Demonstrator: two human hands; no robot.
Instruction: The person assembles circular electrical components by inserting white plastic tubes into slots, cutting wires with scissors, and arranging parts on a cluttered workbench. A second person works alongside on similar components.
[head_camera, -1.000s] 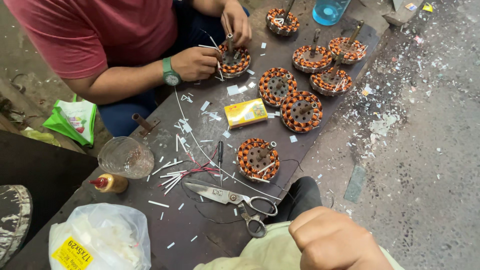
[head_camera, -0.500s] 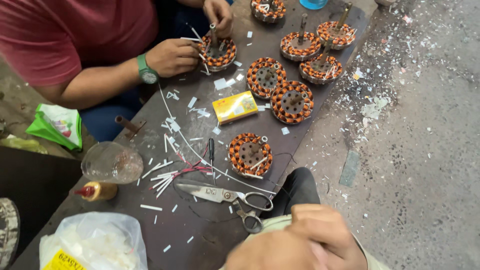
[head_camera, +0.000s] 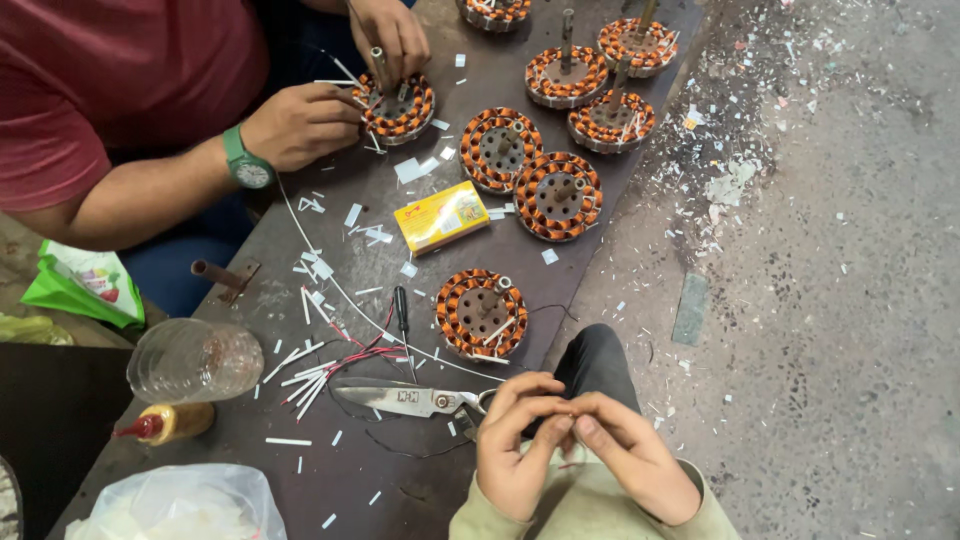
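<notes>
Both hands meet at the table's near edge, left hand (head_camera: 515, 450) and right hand (head_camera: 630, 455) with fingertips pinched together on something too small to tell. Just beyond lie scissors (head_camera: 415, 400) and a copper-wound stator (head_camera: 482, 313). Across the table (head_camera: 500, 240), a co-worker's hands (head_camera: 300, 125) work another stator (head_camera: 397, 105).

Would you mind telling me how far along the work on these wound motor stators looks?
Done: six copper-wound stators sit grouped up the bench. In hand: left hand and right hand pinch something small together, hidden. Left: the nearest stator lies untouched beside the scissors.
</notes>
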